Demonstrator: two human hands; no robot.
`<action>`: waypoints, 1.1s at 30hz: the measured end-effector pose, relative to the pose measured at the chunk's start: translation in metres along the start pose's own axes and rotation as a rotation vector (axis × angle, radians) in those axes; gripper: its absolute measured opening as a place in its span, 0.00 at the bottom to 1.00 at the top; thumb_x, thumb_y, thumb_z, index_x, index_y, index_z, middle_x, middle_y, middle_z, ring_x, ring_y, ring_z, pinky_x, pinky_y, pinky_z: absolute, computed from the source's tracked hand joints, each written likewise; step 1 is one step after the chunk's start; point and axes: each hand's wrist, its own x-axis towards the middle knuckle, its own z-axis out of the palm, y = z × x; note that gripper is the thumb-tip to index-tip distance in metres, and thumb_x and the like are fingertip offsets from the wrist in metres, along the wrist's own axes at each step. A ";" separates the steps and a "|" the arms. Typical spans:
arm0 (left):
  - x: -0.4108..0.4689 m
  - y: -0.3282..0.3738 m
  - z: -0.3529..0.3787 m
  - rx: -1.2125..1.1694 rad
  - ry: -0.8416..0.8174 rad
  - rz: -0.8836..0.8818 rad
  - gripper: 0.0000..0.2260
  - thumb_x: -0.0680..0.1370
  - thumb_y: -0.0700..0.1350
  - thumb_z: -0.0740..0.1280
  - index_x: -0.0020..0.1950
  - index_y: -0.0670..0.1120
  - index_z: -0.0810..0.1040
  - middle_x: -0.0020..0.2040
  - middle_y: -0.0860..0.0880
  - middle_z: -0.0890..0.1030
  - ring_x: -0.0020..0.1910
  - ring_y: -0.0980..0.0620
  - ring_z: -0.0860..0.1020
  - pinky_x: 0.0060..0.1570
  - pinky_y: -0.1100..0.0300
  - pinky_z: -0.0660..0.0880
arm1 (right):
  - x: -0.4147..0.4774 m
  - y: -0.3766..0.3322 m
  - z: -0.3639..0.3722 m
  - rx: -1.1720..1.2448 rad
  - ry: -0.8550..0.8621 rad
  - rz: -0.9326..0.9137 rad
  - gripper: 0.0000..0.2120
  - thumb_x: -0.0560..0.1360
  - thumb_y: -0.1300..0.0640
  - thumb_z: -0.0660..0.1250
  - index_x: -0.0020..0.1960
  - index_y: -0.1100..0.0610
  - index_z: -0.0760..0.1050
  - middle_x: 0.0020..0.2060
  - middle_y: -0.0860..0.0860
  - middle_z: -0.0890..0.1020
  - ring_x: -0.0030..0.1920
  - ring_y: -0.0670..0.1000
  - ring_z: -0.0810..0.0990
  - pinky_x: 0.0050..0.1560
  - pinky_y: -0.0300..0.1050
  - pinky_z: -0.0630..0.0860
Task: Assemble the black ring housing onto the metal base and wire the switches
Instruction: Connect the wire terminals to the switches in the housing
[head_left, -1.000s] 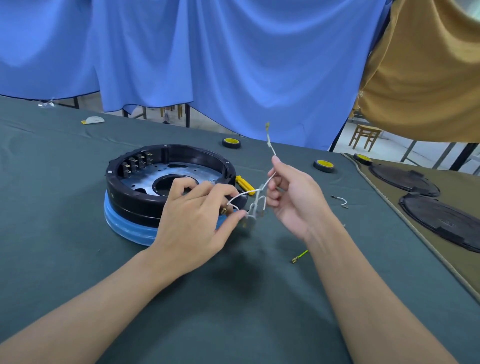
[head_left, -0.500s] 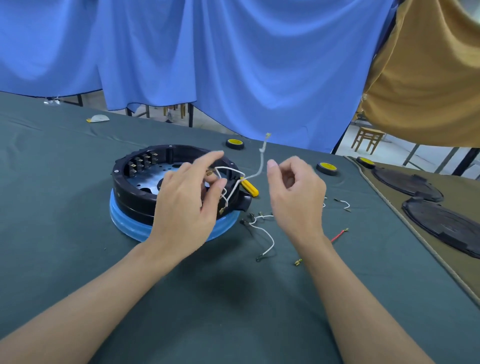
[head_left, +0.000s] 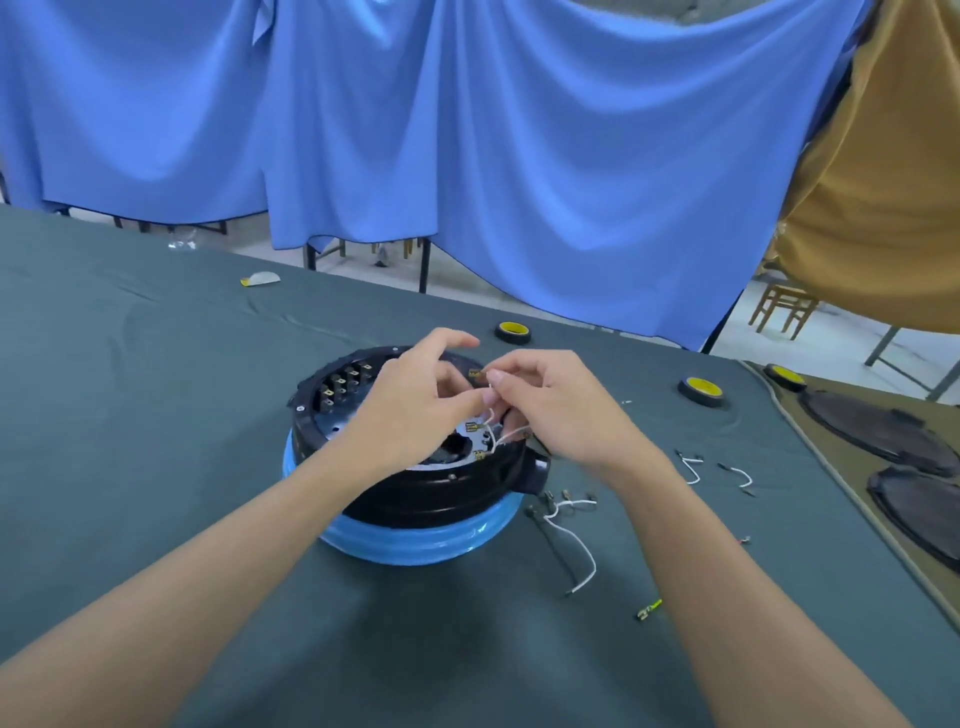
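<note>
Black ring housing (head_left: 431, 493) sits near middle of worktop (head_left: 156, 415) on blue-wrapped base (head_left: 415, 543). My left hand (head_left: 415, 410) and right hand (head_left: 561, 410) both pinch thin white wire (head_left: 492, 422) above its opening. Wire likely limp, light; best gripped just behind brass terminal (head_left: 476, 373) so push doesn't buckle it.

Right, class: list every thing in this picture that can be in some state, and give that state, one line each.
black ring housing, seated on the base, top open.
blue-wrapped base, resting on the cloth under the housing.
white wire, pinched by both hands over the housing.
left hand, pinches the white wire.
right hand, pinches the white wire.
loose wires, lying unconnected on the cloth.
tape rolls, lying flat.
</note>
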 end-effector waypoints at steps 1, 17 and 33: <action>0.005 -0.005 -0.006 0.059 -0.008 -0.006 0.18 0.74 0.49 0.74 0.61 0.54 0.74 0.37 0.56 0.84 0.38 0.62 0.79 0.40 0.71 0.70 | 0.004 -0.001 0.001 0.038 -0.019 0.019 0.09 0.80 0.60 0.62 0.46 0.59 0.79 0.33 0.53 0.82 0.34 0.52 0.79 0.36 0.43 0.77; 0.032 -0.072 -0.068 0.635 -0.145 -0.310 0.20 0.80 0.47 0.65 0.71 0.47 0.68 0.63 0.45 0.78 0.60 0.42 0.75 0.53 0.54 0.69 | 0.051 -0.033 0.044 0.401 -0.145 0.437 0.05 0.78 0.66 0.59 0.46 0.65 0.71 0.25 0.56 0.76 0.22 0.49 0.69 0.24 0.38 0.67; -0.012 -0.057 -0.071 0.094 0.093 -0.444 0.19 0.84 0.42 0.58 0.75 0.45 0.67 0.73 0.48 0.71 0.72 0.51 0.69 0.71 0.54 0.64 | 0.035 -0.007 0.088 0.210 -0.095 0.616 0.10 0.80 0.64 0.57 0.58 0.65 0.72 0.32 0.56 0.80 0.29 0.51 0.75 0.35 0.44 0.73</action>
